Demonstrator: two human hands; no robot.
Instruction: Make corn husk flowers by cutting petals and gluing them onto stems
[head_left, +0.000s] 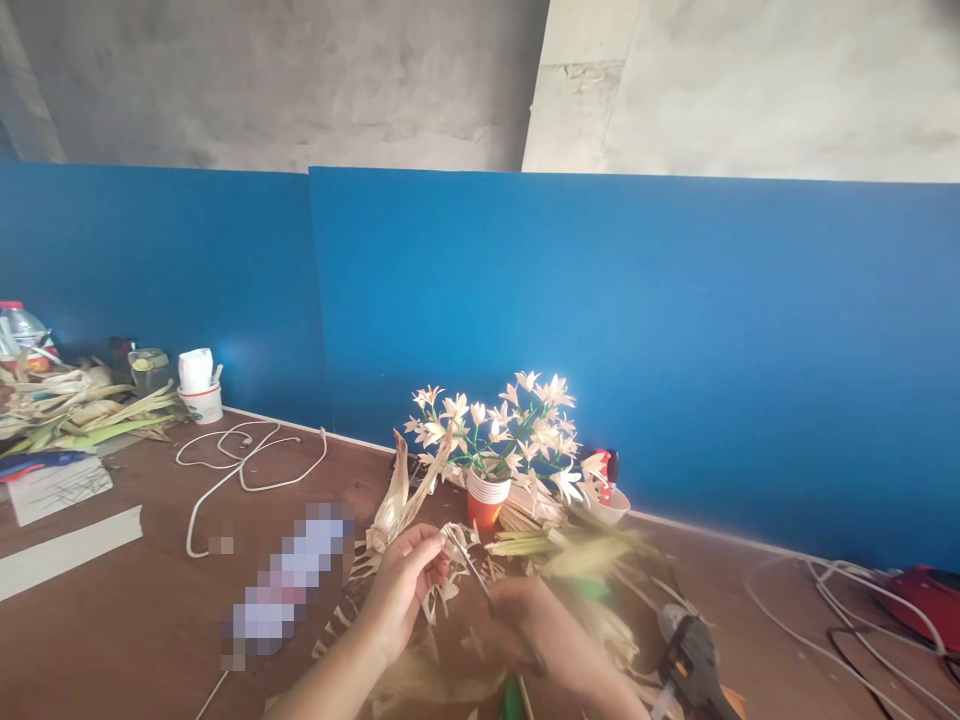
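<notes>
The left hand [409, 572] pinches a small pale piece [454, 541] between thumb and fingers, just in front of the flower cup. The right hand [529, 612], blurred, is closed around a slim metal tool [478, 578], probably scissors, whose tip reaches the piece; whether it touches cannot be told. The two hands are apart.

Small husk scraps [442, 598] lie beneath and around the fingers. Straight beyond them, a red-and-white paper cup [486, 503] holds a spread of cream flowers [499, 425], blocking the way forward. Long husk leaves [600, 555] crowd the right side, and a dark glue gun [691, 662] lies near the right forearm. A white bowl [613, 507] stands behind the leaves.

Farther left, a white cable [240, 462] loops across the brown table [150, 640]; more husks [82, 405] are heaped beyond. A blue partition [637, 300] closes off the back.
</notes>
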